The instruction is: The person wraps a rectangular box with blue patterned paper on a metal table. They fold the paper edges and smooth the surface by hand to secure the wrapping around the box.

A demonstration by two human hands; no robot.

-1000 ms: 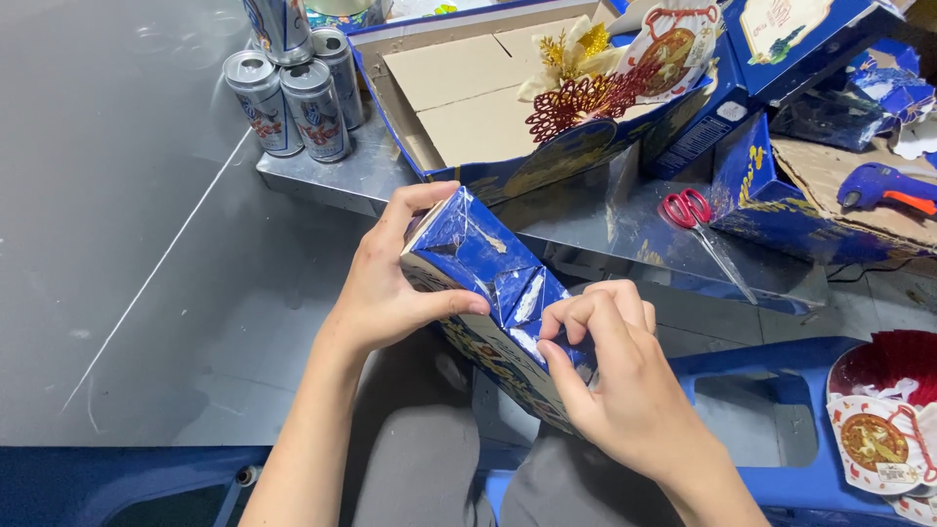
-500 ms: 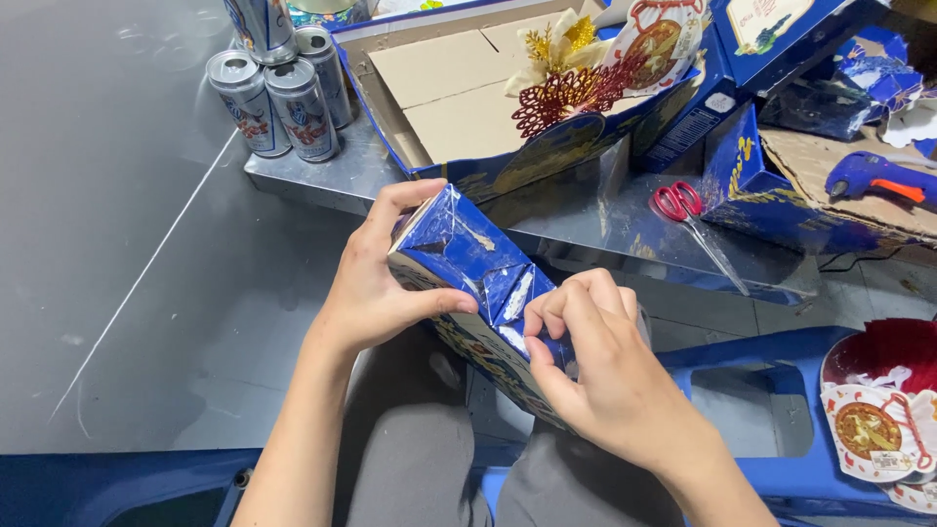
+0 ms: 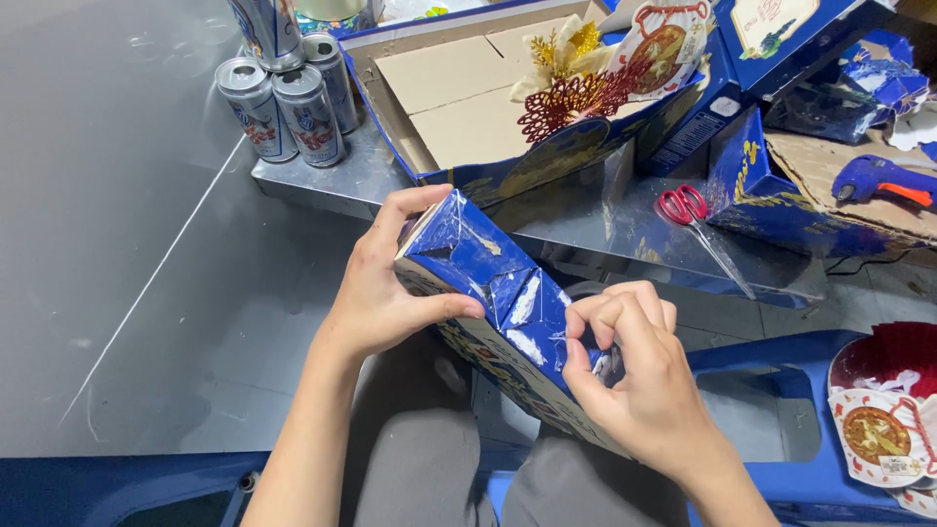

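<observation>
Over the lap, head view: long blue carton with gold print held tilted, top end up-left, lower end running down behind the right wrist. Left hand is wrapped round the upper end, thumb pressed across the blue face, other fingers behind it, so closed and gripping the carton. Right hand has its fingertips pinched together on the torn face, at what looks like a loose strip of film or tape; can't tell exactly what they've got, too small. Surface there is already scuffed, with white patches showing through the print. Risks as I judge them: pinch peels more print off with the strip, since the coating looks weak around the tears; strip snaps short and leaves a stub; carton wall buckles under the left thumb if the pull gets harder, it's only thin card; whole thing is unsupported over the knees, so a slip drops it to the grey floor. Behind, on the metal desk: red-handled scissors lying blades toward the person near the edge, near the right hand, easy to knock or catch on. Drink cans stacked at the left corner, close to the edge. Open blue box with gold and red paper ornaments, blue glue gun far right on cardboard.
</observation>
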